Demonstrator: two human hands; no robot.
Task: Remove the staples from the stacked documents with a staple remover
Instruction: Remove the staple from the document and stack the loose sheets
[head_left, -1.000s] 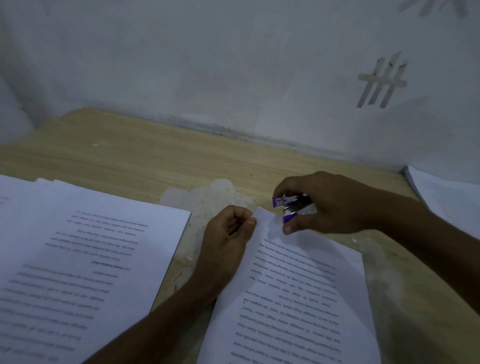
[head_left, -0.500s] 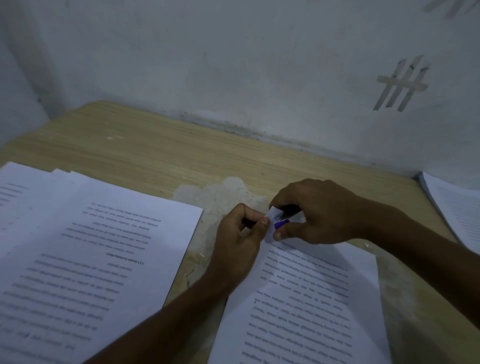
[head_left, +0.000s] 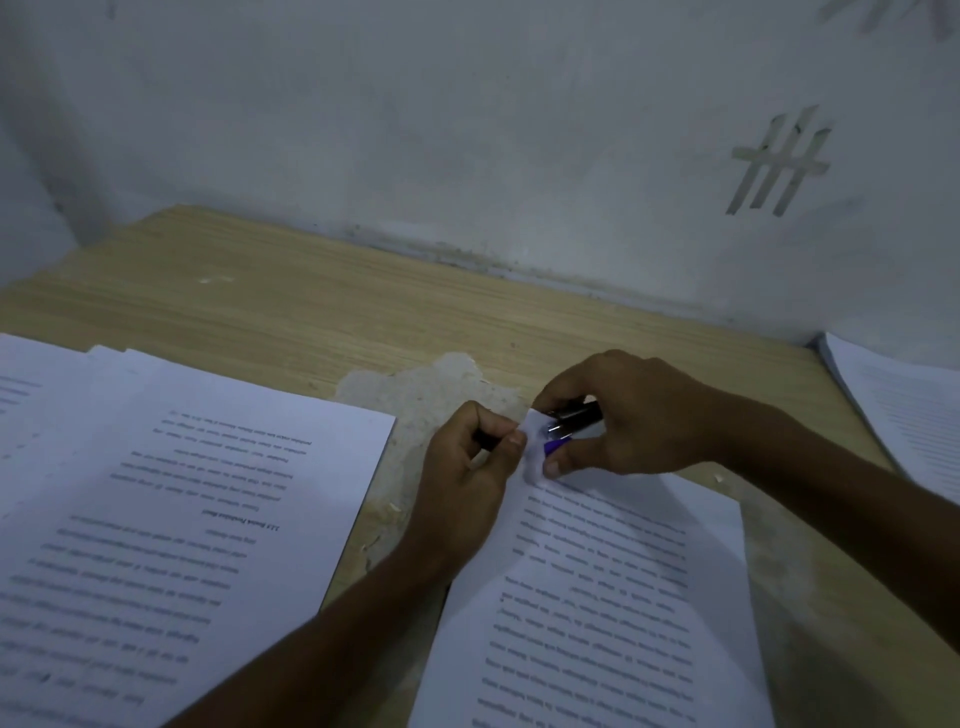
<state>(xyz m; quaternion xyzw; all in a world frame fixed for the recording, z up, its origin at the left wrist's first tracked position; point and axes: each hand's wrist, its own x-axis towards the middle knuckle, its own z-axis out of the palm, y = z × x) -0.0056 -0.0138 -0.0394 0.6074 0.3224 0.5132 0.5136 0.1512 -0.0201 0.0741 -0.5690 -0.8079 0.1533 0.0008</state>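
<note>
At the near right of the counter, the document lies flat with its top corner lifted, apparently so the staple can be reached. That corner is pinched by the left grip, knuckles curled. The purple staple remover is clasped in the right grip, wrist bent inward, and set against the corner.

The right hand hides most of the staple remover; print on the document is blurred.
</note>
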